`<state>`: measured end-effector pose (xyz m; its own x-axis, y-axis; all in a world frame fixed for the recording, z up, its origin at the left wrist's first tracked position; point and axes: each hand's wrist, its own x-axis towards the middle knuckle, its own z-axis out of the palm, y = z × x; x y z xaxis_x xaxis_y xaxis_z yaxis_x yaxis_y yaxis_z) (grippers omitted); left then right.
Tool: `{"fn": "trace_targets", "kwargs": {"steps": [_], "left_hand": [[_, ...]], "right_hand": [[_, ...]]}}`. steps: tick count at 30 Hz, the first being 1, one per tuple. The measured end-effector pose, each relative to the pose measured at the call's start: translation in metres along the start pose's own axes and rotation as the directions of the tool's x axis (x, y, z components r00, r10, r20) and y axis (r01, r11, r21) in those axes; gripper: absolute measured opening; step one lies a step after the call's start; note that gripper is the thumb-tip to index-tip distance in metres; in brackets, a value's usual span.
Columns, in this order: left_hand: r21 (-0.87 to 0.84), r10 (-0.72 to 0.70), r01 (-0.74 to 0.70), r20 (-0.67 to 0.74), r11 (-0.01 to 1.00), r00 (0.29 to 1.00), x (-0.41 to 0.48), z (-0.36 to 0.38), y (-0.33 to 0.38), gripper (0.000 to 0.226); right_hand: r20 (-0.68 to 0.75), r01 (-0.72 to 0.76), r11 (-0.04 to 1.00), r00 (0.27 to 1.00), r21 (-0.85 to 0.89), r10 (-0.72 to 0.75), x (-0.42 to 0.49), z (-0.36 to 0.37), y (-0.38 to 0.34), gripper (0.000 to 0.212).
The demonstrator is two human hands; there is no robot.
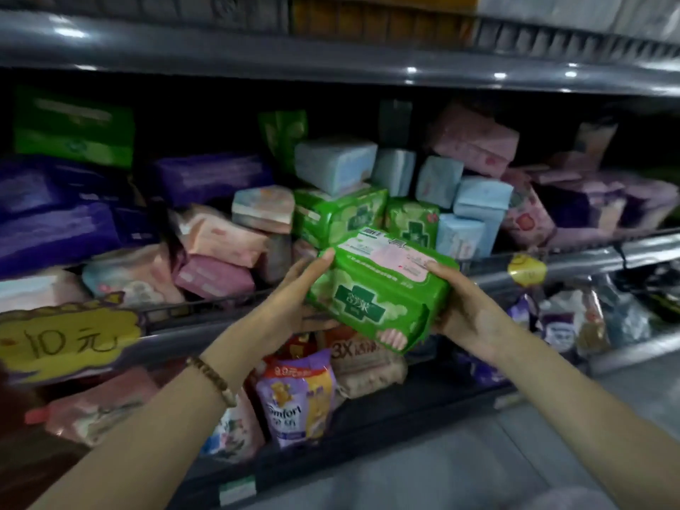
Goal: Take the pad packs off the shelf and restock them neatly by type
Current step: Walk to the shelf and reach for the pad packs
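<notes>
Fingers of the left hand (294,300) wrap the near end of a green pad pack (379,288), and those of the right hand (467,311) curl round its far end. The pack is held tilted in the air just in front of the middle shelf (574,257). That shelf holds two more green packs (338,215) right behind it, with pale blue packs (335,163) above them, pink packs (220,237) to the left and purple packs (55,230) further left. Below, a purple Comfort pouch (294,399) stands on the lower shelf.
</notes>
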<state>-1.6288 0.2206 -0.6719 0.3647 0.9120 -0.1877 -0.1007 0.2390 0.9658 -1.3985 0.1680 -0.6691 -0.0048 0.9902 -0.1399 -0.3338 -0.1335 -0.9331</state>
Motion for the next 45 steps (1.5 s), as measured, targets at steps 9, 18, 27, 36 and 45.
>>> {"fn": "trace_targets", "kwargs": {"steps": [9,18,27,36,45], "left_hand": [[-0.011,-0.343,0.345,0.070,0.939,0.937,0.033,0.059,-0.067,0.036],[0.475,-0.308,0.126,0.327,0.871,0.893,0.043,0.072,-0.133,0.043],[0.364,-0.528,0.482,0.033,0.797,0.849,0.081,0.089,-0.263,0.043],[0.048,-0.732,0.732,0.120,0.680,0.671,0.111,0.096,-0.362,0.038],[0.012,-0.792,0.792,0.012,0.610,0.610,0.142,0.096,-0.437,0.046]], "right_hand": [[0.023,0.119,0.810,0.991,-0.574,-0.130,-0.019,-0.069,0.043,0.102],[-0.204,-0.501,0.851,0.860,-0.159,0.468,-0.016,-0.125,0.078,0.066],[-0.166,-0.713,0.548,0.663,-0.437,0.730,0.015,-0.194,0.171,0.083],[-0.173,-0.759,0.422,0.562,-0.496,0.809,0.064,-0.263,0.253,0.056],[-0.160,-0.815,0.479,0.547,-0.325,0.822,0.081,-0.305,0.327,0.048]]}}
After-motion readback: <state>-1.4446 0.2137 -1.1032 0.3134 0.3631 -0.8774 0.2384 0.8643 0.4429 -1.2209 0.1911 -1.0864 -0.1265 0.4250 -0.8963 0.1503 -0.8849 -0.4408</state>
